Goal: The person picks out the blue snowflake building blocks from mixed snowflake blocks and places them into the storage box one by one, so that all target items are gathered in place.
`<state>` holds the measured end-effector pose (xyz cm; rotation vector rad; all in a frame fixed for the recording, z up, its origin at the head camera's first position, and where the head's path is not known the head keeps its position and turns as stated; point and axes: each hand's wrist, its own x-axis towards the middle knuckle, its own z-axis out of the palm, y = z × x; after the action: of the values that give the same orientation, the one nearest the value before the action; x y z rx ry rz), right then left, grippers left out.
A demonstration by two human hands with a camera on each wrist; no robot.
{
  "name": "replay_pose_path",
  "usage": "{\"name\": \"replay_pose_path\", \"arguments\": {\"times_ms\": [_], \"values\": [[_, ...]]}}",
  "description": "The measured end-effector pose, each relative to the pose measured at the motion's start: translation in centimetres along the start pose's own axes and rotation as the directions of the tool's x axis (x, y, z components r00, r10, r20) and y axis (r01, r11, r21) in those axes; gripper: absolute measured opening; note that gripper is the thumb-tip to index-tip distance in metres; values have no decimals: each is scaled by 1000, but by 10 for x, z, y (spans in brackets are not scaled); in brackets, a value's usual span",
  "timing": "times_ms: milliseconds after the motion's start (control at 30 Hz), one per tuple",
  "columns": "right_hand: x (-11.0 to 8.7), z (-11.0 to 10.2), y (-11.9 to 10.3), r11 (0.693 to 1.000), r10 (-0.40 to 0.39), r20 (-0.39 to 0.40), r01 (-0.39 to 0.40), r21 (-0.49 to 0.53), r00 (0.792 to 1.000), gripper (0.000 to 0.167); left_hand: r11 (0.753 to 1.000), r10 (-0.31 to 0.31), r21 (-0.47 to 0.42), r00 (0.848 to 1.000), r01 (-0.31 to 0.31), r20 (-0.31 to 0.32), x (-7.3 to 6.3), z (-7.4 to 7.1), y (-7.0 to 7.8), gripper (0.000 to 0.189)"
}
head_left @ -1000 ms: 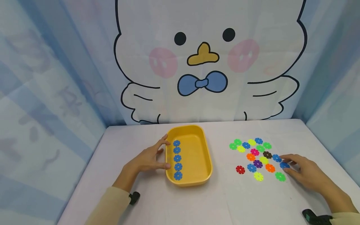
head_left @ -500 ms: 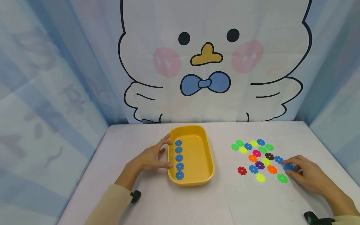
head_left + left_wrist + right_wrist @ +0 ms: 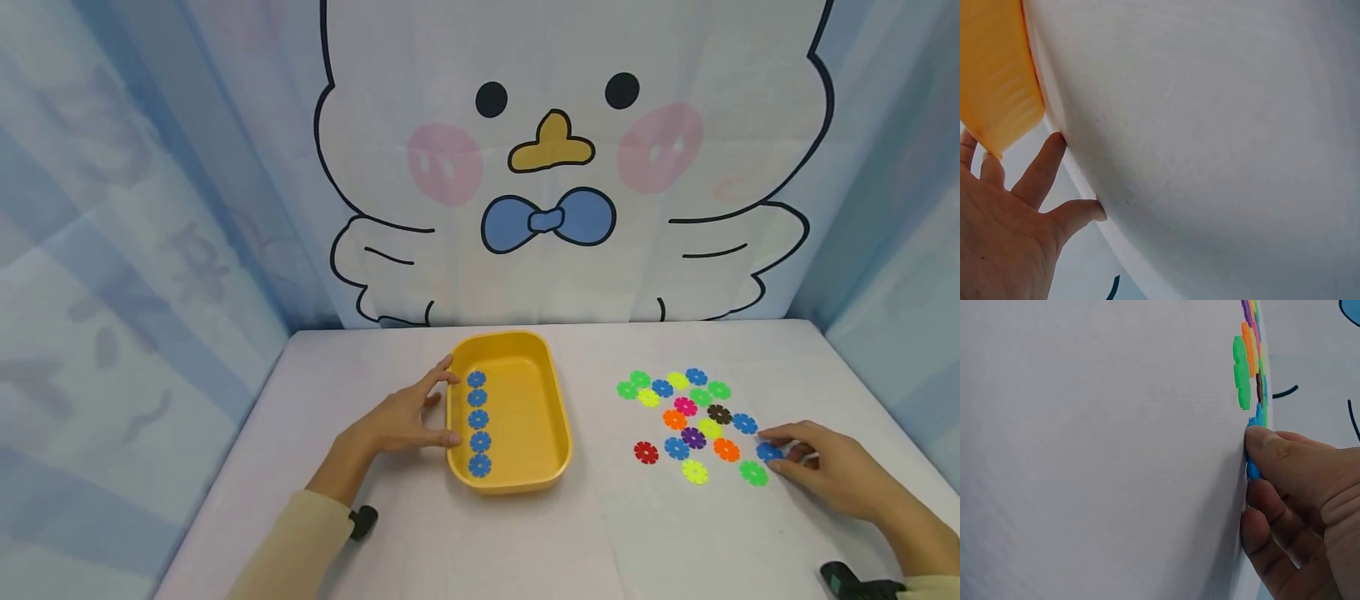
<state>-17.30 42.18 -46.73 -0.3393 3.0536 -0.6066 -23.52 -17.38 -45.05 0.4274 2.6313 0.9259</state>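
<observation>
R grip (image 3: 836, 471), pinching; blue disc (image 3: 768, 452), btwn fingertips (image 3: 1261, 435)

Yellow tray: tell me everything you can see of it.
The tray is a shallow yellow oblong with rounded corners, raised walls and a smooth-looking floor, seemingly plastic. It sits open side up on the table, its long sides running away from the person. Five notched blue discs lie in a row along its left side; the rest of its floor is bare. The left hand touches its left edge.
</observation>
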Motion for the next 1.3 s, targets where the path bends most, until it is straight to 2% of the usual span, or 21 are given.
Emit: {"name": "replay_pose_path", "arguments": {"times_ms": [200, 400, 667, 933, 1100, 1233, 1300], "values": [[0, 2, 2, 1000, 4, -4, -4, 5, 1000, 28, 1000, -1, -3, 1000, 1, 4, 0, 0, 0, 91], [-3, 4, 0, 1000, -27, -42, 27, 1, 999, 30, 1000, -5, -3, 1000, 5, -4, 0, 0, -1, 92], [-4, 1, -3, 1000, 28, 44, -28, -2, 999, 37, 1000, 1, -14, 1000, 0, 12, -1, 2, -1, 91], [-3, -2, -6, 999, 33, 42, -33, -6, 999, 38, 1000, 11, -15, 1000, -11, 3, 0, 0, -1, 90], [-5, 0, -7, 1000, 7, -14, -7, -1, 1000, 41, 1000, 5, -17, 1000, -5, 5, 1, 1, 0, 92], [-2, -1, -12, 998, -56, -87, 56, -1, 995, 44, 1000, -1, -13, 1000, 1, 0, 0, 1, 0, 92], [1, -2, -17, 997, -76, -100, 76, 0, 992, 45, 1000, -3, -14, 1000, 3, -1, -1, 0, 0, 93]]}}
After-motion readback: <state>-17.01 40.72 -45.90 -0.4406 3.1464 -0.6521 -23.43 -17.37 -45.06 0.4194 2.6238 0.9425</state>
